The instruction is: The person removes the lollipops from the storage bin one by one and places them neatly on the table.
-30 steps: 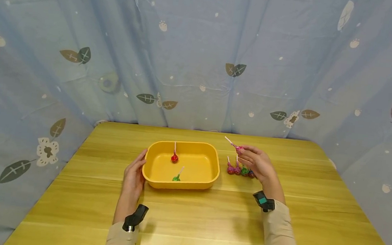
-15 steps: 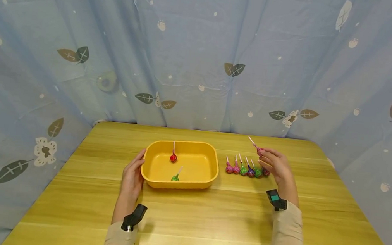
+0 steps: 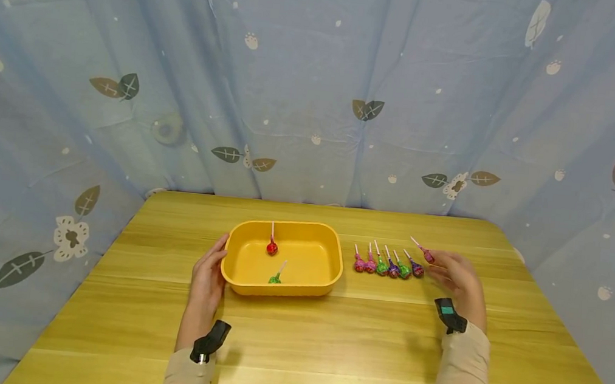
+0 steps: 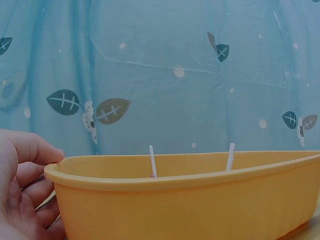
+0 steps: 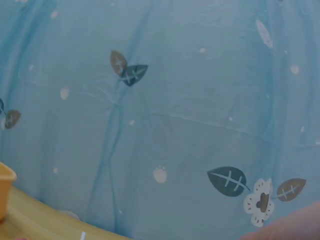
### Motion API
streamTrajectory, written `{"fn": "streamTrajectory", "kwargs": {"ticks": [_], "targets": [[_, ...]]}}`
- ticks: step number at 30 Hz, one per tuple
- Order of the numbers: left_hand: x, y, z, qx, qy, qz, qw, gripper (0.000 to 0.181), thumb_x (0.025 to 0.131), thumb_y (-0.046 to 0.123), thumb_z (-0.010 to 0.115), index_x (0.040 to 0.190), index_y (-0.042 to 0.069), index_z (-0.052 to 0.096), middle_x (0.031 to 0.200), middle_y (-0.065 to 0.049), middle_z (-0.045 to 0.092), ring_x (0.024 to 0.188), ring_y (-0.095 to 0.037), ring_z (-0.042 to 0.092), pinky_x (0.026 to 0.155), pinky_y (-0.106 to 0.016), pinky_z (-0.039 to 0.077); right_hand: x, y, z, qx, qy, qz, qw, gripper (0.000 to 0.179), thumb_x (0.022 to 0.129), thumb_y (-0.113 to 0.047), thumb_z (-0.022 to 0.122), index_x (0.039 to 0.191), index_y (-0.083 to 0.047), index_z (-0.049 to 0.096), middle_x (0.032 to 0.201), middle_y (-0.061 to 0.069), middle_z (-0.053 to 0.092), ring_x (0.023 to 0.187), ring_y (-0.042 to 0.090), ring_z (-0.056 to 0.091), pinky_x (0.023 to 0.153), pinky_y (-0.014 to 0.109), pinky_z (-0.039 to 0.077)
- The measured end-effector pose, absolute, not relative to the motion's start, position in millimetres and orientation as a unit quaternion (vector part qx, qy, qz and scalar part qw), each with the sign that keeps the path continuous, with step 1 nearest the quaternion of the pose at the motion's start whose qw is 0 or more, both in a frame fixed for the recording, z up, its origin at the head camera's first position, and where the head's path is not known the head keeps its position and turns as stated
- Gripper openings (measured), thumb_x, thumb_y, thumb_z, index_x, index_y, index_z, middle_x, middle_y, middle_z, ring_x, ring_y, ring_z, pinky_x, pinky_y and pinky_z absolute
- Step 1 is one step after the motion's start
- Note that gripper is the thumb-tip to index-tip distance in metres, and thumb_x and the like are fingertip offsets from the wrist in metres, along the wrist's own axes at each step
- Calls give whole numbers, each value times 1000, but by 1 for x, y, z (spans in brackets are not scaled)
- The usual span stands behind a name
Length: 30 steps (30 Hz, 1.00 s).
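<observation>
My left hand (image 3: 208, 275) rests against the left end of a yellow plastic basin (image 3: 282, 289). In the left wrist view its fingers (image 4: 37, 150) touch the rim and outer wall. Inside the basin lie a red lollipop (image 3: 272, 248) and a green lollipop (image 3: 275, 279). To the right, my right hand (image 3: 459, 281) pinches a pink-wrapped lollipop (image 3: 429, 256) by its candy end, stick pointing up and left. It is just right of a row of lollipops on the table, nearest a dark purple one (image 3: 417, 269).
The row holds pink (image 3: 359, 264), green (image 3: 382, 268) and purple (image 3: 394, 270) lollipops, sticks pointing away, right of the basin. A wooden table (image 3: 327, 346) lies beneath everything. Behind it hangs a blue patterned curtain (image 3: 317, 83).
My right hand has moved right and lower with the pink lollipop, from above the row to its right end, uncovering the other lollipops. My left hand and the basin stay put.
</observation>
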<state>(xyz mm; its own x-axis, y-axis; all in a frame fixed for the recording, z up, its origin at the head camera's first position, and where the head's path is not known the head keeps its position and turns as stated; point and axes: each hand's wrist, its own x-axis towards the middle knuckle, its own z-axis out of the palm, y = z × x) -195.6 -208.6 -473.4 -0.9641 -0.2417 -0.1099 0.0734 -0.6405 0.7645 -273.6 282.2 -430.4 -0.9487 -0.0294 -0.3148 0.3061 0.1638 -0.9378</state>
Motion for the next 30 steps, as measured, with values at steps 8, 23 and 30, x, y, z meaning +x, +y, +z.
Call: {"fn": "streamTrajectory", "kwargs": {"ticks": [8,23,30], "targets": [[-196,-209,-474,107,-430,-892,94,47,101,2,45,148,4,39,152,-3,38,138,-13,34,112,-32,26,-271,286,-437,110,761,-628,124,50,100,-27,51,134,9,42,95,-2,62,83,11,62,80,27,53],[-197,-209,-475,108,-429,-892,94,47,101,4,47,147,4,40,151,-2,40,136,-11,37,110,-29,29,-273,283,-449,101,775,-613,115,44,100,-13,51,132,16,43,90,-5,63,79,9,62,75,25,55],[-196,-209,-474,102,-419,-898,85,48,101,2,45,148,4,37,153,-3,36,137,-10,35,111,-28,28,-275,281,-449,115,770,-618,113,45,100,-12,52,134,16,41,89,-3,62,77,9,62,74,26,55]]}}
